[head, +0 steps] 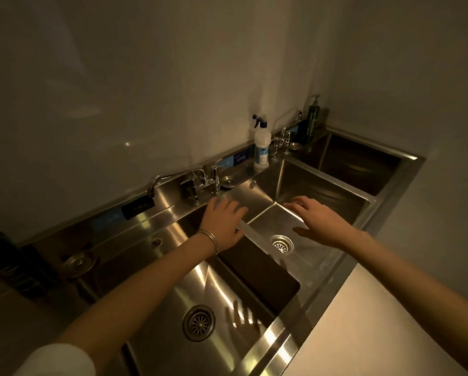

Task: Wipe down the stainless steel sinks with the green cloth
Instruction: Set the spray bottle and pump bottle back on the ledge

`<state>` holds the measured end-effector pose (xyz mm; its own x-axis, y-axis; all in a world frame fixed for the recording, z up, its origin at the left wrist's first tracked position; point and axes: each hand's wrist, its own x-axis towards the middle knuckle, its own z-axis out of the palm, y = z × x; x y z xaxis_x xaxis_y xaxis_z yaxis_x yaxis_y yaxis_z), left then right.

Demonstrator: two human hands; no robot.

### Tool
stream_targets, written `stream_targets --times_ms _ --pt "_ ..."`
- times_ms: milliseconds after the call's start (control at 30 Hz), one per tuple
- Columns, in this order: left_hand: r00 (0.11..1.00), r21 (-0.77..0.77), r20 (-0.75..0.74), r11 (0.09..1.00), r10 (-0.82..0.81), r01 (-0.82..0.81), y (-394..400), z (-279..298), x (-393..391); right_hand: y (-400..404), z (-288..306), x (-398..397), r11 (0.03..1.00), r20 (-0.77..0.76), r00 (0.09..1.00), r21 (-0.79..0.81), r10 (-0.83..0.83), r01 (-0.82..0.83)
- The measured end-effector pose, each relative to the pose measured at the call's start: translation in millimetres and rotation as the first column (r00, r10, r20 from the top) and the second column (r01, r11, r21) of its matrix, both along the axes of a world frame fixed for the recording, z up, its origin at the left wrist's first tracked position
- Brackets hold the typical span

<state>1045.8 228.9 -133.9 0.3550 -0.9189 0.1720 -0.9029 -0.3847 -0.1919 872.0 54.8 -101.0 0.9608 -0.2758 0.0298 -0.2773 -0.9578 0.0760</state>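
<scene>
A row of stainless steel sinks runs from lower left to upper right. The near basin has a round drain. The middle basin has its own drain. A third basin lies beyond. My left hand is stretched out with fingers spread over the divider between the near and middle basins, a bangle on its wrist. My right hand hovers with fingers spread above the middle basin. Neither hand holds anything. No green cloth is in view.
A white spray bottle stands on the back ledge, a dark pump bottle in the far corner. Faucets rise along the back. A pale counter lies to the right; a dark object sits at the left.
</scene>
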Motion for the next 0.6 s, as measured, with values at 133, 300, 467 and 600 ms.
stream_targets --times_ms 133,300,467,600 --pt "0.998 -0.014 -0.012 0.998 0.064 -0.064 -61 -1 -9 -66 5 -1 0.999 -0.029 0.998 -0.017 0.049 -0.049" --pt "0.989 -0.027 -0.024 0.989 0.146 -0.146 -135 2 -17 -146 17 2 0.993 -0.025 0.993 0.002 0.117 -0.117" --pt "0.979 -0.034 -0.033 0.979 0.199 -0.200 -187 7 -17 -202 16 22 0.982 -0.032 0.982 -0.017 0.186 -0.186" --pt "0.969 -0.011 -0.029 0.970 0.244 -0.245 -214 6 4 -234 11 51 0.972 -0.047 0.971 0.020 0.235 -0.234"
